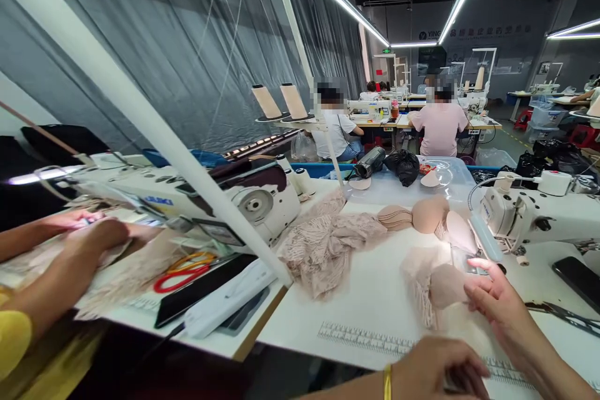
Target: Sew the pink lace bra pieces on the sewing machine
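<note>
My right hand pinches the edge of a beige oval bra pad between thumb and fingers, beside the sewing machine's lit needle area. Sheer beige lace fabric lies behind and left of the pad, slightly blurred. My left hand, with a gold bracelet at its wrist, hovers low over the table's front edge. Its fingers bend downward, loosely apart and partly cut off by the frame; nothing shows in them. More beige pads and a heap of lace lie farther back on the white table.
My sewing machine stands right, with dark scissors and a phone near it. A printed ruler runs along the front. At left, a co-worker's arms work at another machine; a white pole rises between.
</note>
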A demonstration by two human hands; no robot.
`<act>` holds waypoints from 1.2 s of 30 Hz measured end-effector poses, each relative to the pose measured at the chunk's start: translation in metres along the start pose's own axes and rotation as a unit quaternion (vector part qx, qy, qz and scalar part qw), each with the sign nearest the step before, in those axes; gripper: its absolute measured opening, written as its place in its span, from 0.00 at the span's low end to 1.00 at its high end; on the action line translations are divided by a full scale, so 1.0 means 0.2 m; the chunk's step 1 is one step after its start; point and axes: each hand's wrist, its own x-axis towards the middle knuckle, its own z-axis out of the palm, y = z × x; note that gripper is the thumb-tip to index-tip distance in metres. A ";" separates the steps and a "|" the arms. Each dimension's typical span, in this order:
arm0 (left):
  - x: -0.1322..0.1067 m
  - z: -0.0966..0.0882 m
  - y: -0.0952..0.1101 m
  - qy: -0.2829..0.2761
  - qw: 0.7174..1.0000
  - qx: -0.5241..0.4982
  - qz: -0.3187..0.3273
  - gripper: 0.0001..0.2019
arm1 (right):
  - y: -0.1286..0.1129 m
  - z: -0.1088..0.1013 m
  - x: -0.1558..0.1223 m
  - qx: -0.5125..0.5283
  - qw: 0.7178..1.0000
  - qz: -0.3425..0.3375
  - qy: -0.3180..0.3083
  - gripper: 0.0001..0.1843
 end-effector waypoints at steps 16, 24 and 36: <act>0.18 0.00 0.09 0.219 0.727 -0.640 -0.116 0.19 | 0.10 0.00 -0.33 0.092 0.995 0.038 0.016 0.36; 0.20 0.05 0.11 0.326 0.761 -0.554 -0.090 0.22 | 0.14 -0.04 -0.33 0.078 0.996 0.038 0.033 0.40; 0.22 0.04 0.13 0.229 0.772 -0.589 -0.069 0.16 | 0.09 -0.04 -0.28 0.152 0.986 0.046 0.054 0.41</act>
